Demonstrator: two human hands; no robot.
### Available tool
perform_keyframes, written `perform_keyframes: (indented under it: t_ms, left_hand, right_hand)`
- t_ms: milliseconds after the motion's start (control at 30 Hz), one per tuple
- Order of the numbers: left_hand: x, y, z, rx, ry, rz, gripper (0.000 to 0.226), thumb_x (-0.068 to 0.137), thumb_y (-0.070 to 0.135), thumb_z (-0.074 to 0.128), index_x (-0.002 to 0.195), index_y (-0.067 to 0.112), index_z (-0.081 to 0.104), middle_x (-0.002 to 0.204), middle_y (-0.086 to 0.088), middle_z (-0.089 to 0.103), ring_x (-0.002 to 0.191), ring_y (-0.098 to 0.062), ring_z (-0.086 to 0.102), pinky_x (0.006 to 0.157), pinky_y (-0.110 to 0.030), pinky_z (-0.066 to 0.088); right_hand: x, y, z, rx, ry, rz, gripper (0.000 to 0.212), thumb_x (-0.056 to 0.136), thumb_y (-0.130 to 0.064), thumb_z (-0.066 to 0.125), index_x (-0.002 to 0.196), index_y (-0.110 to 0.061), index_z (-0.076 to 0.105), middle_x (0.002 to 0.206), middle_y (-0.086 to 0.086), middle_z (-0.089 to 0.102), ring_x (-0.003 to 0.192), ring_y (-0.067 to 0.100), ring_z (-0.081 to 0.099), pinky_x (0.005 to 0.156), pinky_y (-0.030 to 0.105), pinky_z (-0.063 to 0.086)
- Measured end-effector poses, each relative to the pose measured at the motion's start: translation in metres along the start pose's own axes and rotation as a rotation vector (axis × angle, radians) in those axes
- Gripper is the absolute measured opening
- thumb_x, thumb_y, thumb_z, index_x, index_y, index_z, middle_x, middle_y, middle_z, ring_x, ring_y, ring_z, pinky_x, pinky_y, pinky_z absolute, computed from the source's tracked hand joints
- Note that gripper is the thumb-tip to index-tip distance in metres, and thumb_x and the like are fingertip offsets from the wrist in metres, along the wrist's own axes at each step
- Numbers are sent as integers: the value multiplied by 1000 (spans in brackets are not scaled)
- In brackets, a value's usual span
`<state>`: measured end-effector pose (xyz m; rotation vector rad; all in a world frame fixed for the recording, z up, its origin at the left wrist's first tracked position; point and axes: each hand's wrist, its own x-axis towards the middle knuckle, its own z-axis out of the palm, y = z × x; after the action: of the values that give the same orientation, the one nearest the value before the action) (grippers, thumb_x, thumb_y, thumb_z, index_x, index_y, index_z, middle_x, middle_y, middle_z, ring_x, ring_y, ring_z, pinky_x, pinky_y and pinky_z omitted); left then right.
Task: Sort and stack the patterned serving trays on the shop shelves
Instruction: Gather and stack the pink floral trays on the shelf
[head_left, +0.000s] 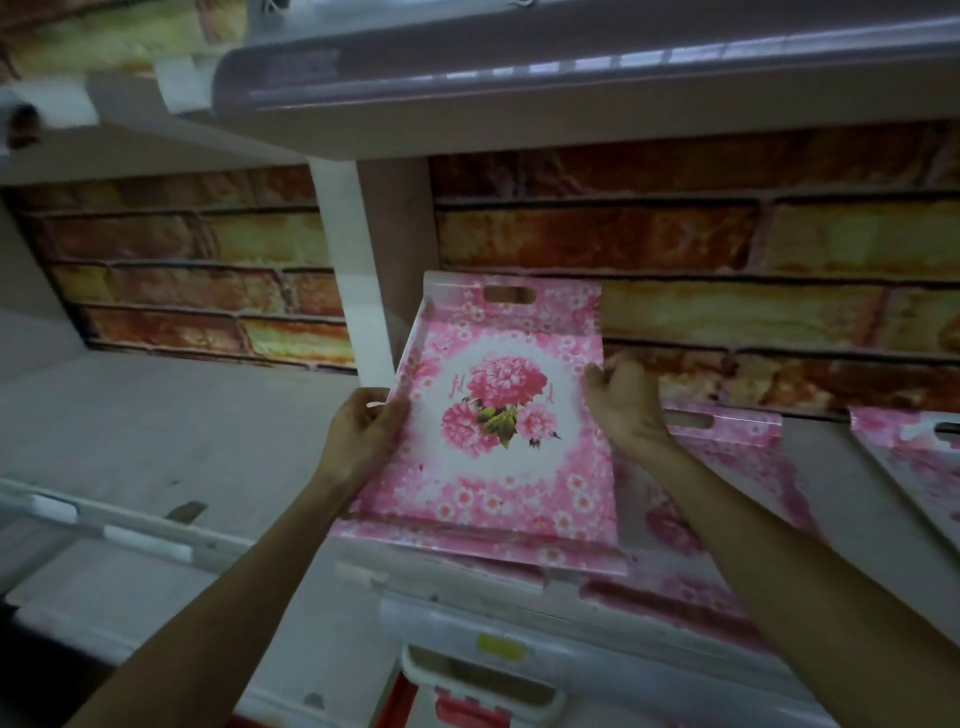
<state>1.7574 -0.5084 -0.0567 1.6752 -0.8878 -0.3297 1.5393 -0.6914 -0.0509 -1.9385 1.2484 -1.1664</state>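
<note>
Both hands are holding one pink floral tray (493, 415) over the right shelf bay, tilted, far handle slot up toward the brick-pattern back wall (675, 239). Left hand (363, 434) is gripping the tray's left rim, fingers curled round the edge, thumb on the face. Right hand (623, 400) is gripping the right rim, grip likewise curled round the edge. Trays counted: three. One held, a second tray (727, 441) lying flat on the shelf (156, 415) under and just right of the held one, and a third tray (914, 457) sitting at the right frame edge, partly cut off. White upright divider (358, 270) is standing just left of the held tray. Left bay is showing bare shelf surface.
</note>
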Motion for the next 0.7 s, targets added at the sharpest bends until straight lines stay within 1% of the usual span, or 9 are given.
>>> perform_keyframes:
  t_ms: [100,200,300,367,433,500,567,633,700]
  left_hand:
    - [21,-20,-15,129,-26,19,32,93,42,58,102,11,61,94,-8,72,83,-27,70,73,-42,58]
    - [40,-37,-22,285,-95,64,33,93,45,56,99,12,60,93,-3,69,84,-24,67,75,-39,56]
    - [53,-51,-20,393,-183,105,33,94,40,55,100,9,59,94,-5,67,86,-25,66,76,-38,55]
    - [58,-60,-17,435,-225,122,32,95,38,54,101,6,58,94,-7,67,85,-27,65,74,-36,53]
    - [61,-70,-15,448,-261,128,34,96,39,53,101,6,58,93,-7,67,84,-27,65,70,-34,51]
    - [63,-75,-15,453,-287,135,41,93,48,51,99,8,56,89,-3,66,81,-23,64,62,-29,47]
    - [66,-80,-14,471,-295,153,42,91,50,49,94,9,55,84,-2,64,76,-21,62,57,-25,42]
    - [68,-83,-11,507,-287,174,32,95,40,51,92,9,54,84,-5,64,75,-22,60,56,-27,39]
    - [70,-86,-9,541,-279,194,29,97,37,50,91,9,53,84,-5,63,72,-20,58,55,-26,38]
  right_hand:
    - [2,-3,22,-89,-42,-15,23,96,-21,51,87,-1,52,83,19,61,76,30,60,64,30,43]
    - [-1,2,39,-203,-103,7,27,98,-20,48,79,-1,51,72,14,55,72,29,58,62,28,37]
    - [-9,7,48,-287,-147,48,25,101,-23,43,92,-1,50,79,14,58,73,30,58,62,28,39]
    - [-12,10,52,-320,-157,64,25,101,-23,43,93,-1,49,89,19,63,81,34,64,63,29,43]
    - [-13,14,56,-360,-168,74,26,101,-24,43,100,2,51,89,18,62,86,35,65,63,28,44]
    - [-15,16,59,-387,-172,87,29,101,-23,44,112,2,52,82,12,59,78,32,65,58,25,43]
    - [-16,17,60,-411,-180,93,29,100,-22,45,115,2,50,75,8,57,64,25,60,50,20,37]
    - [-17,17,62,-445,-196,90,24,101,-21,44,108,0,50,67,4,54,60,23,61,43,19,33]
    - [-18,16,63,-479,-207,84,19,101,-20,44,95,-2,48,69,7,56,67,29,66,46,21,35]
